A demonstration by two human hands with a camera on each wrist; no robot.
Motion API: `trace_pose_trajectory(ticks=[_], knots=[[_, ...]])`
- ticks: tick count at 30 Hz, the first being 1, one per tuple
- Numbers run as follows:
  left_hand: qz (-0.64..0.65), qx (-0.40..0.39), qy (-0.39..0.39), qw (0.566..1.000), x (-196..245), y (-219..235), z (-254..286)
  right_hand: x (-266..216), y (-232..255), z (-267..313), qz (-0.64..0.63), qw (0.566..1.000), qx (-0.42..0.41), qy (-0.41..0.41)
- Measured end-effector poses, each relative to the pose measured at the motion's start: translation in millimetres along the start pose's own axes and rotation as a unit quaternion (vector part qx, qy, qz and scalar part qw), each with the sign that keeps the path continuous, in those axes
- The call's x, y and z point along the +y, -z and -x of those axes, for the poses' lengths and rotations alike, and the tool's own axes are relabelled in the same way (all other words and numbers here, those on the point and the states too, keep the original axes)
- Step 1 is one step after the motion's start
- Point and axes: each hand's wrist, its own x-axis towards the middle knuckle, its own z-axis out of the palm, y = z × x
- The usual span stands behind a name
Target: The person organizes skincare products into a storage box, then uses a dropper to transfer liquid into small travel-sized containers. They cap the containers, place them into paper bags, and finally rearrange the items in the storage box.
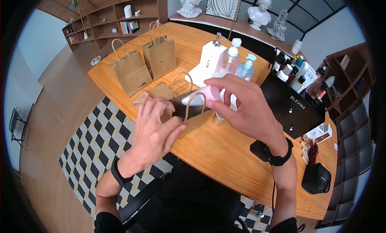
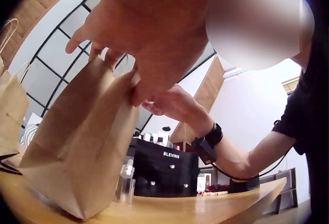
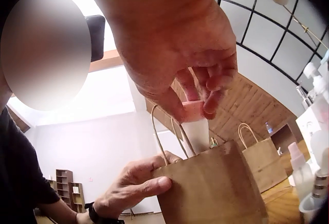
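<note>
An upright brown paper bag (image 1: 198,122) with twisted handles stands open at the table's near side. My left hand (image 1: 150,130) grips its rim, the thumb (image 3: 163,183) against the outer face in the right wrist view. Above the opening, my right hand (image 1: 249,108) pinches the pink cap (image 3: 194,111) of a whitish bottle (image 3: 197,134). The bottle hangs from the fingertips, tilted in the head view, its lower end hidden behind the bag's rim in the right wrist view. One paper handle (image 1: 188,106) crosses in front of the bottle.
Two more paper bags (image 1: 130,72) stand at the far left of the wooden table. Behind the right hand are a white pump bottle (image 1: 212,54), a pink one and a blue one (image 1: 245,69). A black BLEVINS cosmetics box (image 1: 277,102) and a black pouch (image 1: 317,178) are at right.
</note>
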Motion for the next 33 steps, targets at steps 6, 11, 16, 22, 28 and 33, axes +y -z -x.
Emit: trace_pose_trajectory(ticks=[6,11,16,22,28,33], knots=[[-0.003,-0.031,0.007,1.000,0,-3,11,8,-3,-5,0.043,0.994,-0.096,0.021],[0.008,-0.030,0.012,0.999,-4,-5,14,13,-5,-7,-0.018,0.982,-0.187,-0.029],[0.027,-0.019,0.009,0.999,-2,-8,13,12,-11,-6,-0.045,0.984,-0.170,-0.012],[0.040,-0.034,0.029,0.998,1,-5,12,19,-9,5,-0.080,0.992,-0.097,-0.003],[0.196,0.131,0.149,0.960,-1,-23,12,16,-4,27,-0.073,0.993,-0.067,-0.059],[0.146,-0.040,0.230,0.961,-10,-13,6,19,-3,43,-0.060,0.994,-0.059,-0.068]])
